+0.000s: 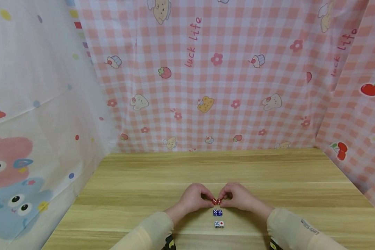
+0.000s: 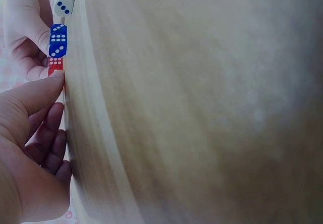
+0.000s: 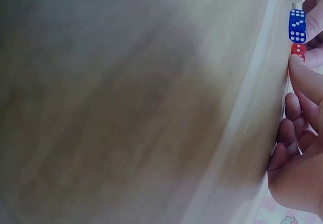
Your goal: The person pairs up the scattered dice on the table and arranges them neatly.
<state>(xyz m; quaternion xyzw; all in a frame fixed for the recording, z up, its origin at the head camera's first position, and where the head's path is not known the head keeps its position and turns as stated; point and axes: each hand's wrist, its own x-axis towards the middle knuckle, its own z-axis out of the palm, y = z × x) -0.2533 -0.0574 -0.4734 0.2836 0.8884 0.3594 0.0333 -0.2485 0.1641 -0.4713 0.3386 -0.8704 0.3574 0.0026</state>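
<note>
Two red dice sit almost side by side on the wooden table in the head view. My left hand (image 1: 193, 198) pinches the left red die (image 1: 214, 201) between thumb and fingers. The right red die (image 1: 219, 201) is pinched the same way by my right hand (image 1: 237, 197). Nearer to me lies a pair of blue dice (image 1: 217, 213), set against each other. Closer still is a pair of white dice (image 1: 219, 224). In the left wrist view, the thumb covers part of a red die (image 2: 55, 65); the right wrist view shows a red die (image 3: 299, 50) likewise partly covered.
The wood-grain table (image 1: 137, 180) stretches out around the dice. Behind it hangs a pink checked cloth (image 1: 225, 83). A white printed cloth (image 1: 50, 104) borders the left side, and more checked cloth (image 1: 356, 114) the right.
</note>
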